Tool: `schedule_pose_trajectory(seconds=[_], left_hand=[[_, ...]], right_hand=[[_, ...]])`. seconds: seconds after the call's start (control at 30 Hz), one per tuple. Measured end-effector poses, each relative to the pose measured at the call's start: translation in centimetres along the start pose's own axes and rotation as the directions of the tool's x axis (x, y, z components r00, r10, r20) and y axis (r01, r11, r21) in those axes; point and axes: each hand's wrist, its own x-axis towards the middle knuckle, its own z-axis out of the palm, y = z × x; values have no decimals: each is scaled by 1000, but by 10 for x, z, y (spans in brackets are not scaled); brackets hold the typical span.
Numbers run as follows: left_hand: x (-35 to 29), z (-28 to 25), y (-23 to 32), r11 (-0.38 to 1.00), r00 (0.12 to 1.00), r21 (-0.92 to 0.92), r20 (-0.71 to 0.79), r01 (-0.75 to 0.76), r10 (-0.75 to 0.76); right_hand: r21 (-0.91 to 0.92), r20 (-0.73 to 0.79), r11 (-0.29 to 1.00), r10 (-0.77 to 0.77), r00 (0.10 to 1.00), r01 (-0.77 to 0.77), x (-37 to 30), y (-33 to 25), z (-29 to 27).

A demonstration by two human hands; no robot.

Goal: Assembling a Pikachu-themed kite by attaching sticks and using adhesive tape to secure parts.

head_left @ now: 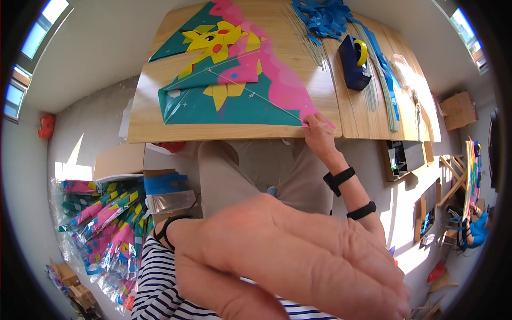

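A kite (277,110) of teal and pink fabric with a yellow cartoon figure lies on the wooden table, partly folded over. Thin pale rods or lines cross its surface. At the kite's lower right corner, by the table's front edge, my right hand (320,136) has its fingers closed on the pink fabric. My left hand (288,250) is raised very close to the camera, away from the table, and looms large over my lap. Its fingers stretch toward the lower right with the thumb apart, and I see nothing held in it.
On the table (234,132) at right stand a dark blue tape dispenser (354,69), blue strips (322,18) and thin rods (381,80). Plastic-wrapped kites (101,224) and an open carton (120,162) are at lower left. A person in blue (480,229) sits far right.
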Motion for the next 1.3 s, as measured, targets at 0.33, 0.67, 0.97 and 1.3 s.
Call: schedule_pose_trajectory(seconds=[0.33,0.67,0.97,1.3], left_hand=[[-214,-109,-92,438,167,81,-973,895,-161],[-169,-197,-123,-96,708,702,-693,705,133],[-142,-265,-163,-364,839,780,-543,509,8],[-157,-225,-138,-368,806,753,-592,546,-16]], right_hand=[[-133,62,991,12,998,-4,32,-12,39],[-120,63,989,-83,995,91,48,10,52],[-40,36,998,-52,998,53,45,6,49],[-59,4,992,-112,994,112,20,-9,32]])
